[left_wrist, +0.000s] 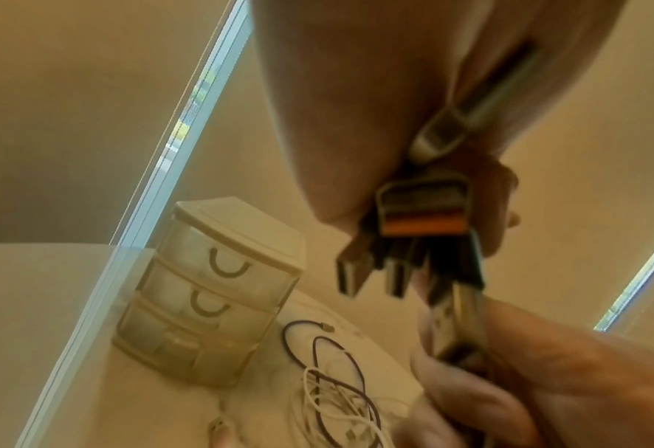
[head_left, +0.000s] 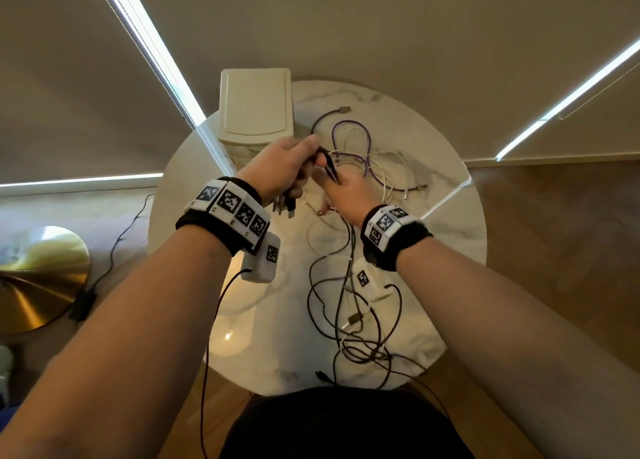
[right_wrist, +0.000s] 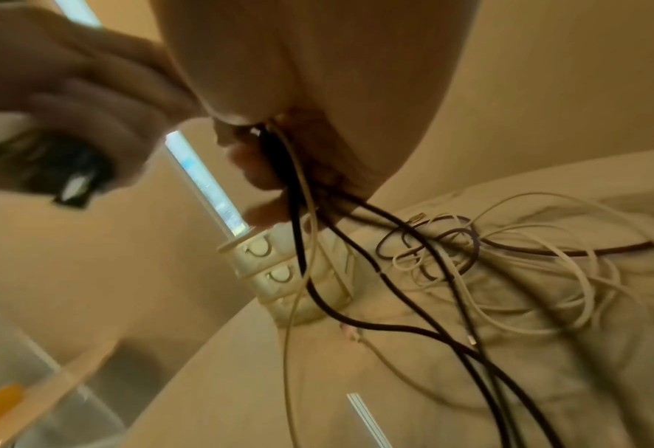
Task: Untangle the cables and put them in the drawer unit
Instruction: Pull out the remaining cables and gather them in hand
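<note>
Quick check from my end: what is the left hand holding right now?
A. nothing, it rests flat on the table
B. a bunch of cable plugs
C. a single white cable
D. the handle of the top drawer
B. The left hand grips a bunch of cable plugs, their metal ends sticking out below the fingers in the left wrist view, while the drawer unit stands untouched behind it.

Tangled black, white, purple cables (head_left: 360,168) on table; cream drawer unit (head_left: 255,107) closed.

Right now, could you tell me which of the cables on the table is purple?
The purple cable looped just right of the drawer unit; the cables tangled with it are white, the ones nearer the person black.
</note>
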The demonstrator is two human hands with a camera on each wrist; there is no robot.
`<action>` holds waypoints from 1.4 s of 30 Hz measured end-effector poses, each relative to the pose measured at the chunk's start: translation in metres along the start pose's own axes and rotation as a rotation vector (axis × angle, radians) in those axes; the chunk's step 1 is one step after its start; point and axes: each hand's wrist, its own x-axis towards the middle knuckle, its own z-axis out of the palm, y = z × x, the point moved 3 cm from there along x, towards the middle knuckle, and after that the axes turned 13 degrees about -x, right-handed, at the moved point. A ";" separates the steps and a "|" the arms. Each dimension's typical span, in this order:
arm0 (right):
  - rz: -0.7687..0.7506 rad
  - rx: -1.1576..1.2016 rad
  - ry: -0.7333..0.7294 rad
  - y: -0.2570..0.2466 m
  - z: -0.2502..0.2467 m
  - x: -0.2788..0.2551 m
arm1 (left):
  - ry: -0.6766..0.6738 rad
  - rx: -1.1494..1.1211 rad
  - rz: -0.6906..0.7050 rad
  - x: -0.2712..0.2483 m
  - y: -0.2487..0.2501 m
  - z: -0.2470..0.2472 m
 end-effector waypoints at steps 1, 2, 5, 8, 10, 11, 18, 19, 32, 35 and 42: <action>0.013 -0.042 0.000 0.004 0.004 -0.004 | 0.029 -0.045 0.028 0.002 -0.003 -0.003; 0.028 -0.072 -0.007 0.010 0.010 -0.008 | 0.053 -0.103 0.056 0.005 -0.005 -0.005; 0.068 -0.095 -0.060 0.039 0.029 -0.023 | 0.140 -0.316 0.149 0.012 -0.003 -0.015; 0.166 -0.028 -0.122 0.067 0.054 -0.044 | 0.201 -0.313 0.193 0.016 0.006 -0.020; 0.193 0.010 -0.177 0.074 0.068 -0.054 | 0.192 -0.272 0.203 0.017 0.004 -0.016; 0.195 0.012 -0.216 0.076 0.074 -0.058 | 0.194 -0.279 0.201 0.018 0.001 -0.014; 0.107 -0.172 -0.430 0.088 0.094 -0.090 | 0.256 -0.344 0.217 0.022 -0.007 -0.015; 0.108 -0.162 -0.416 0.089 0.094 -0.090 | 0.271 -0.348 0.227 0.022 -0.008 -0.016; 0.121 -0.134 -0.370 0.075 0.092 -0.077 | 0.324 -0.009 0.197 0.024 -0.016 -0.029; 0.123 -0.153 -0.223 0.076 0.073 -0.046 | 0.336 0.188 0.144 0.020 -0.028 -0.039; 0.083 -0.567 -0.097 0.082 0.069 0.049 | 0.335 0.020 0.049 -0.002 -0.038 -0.051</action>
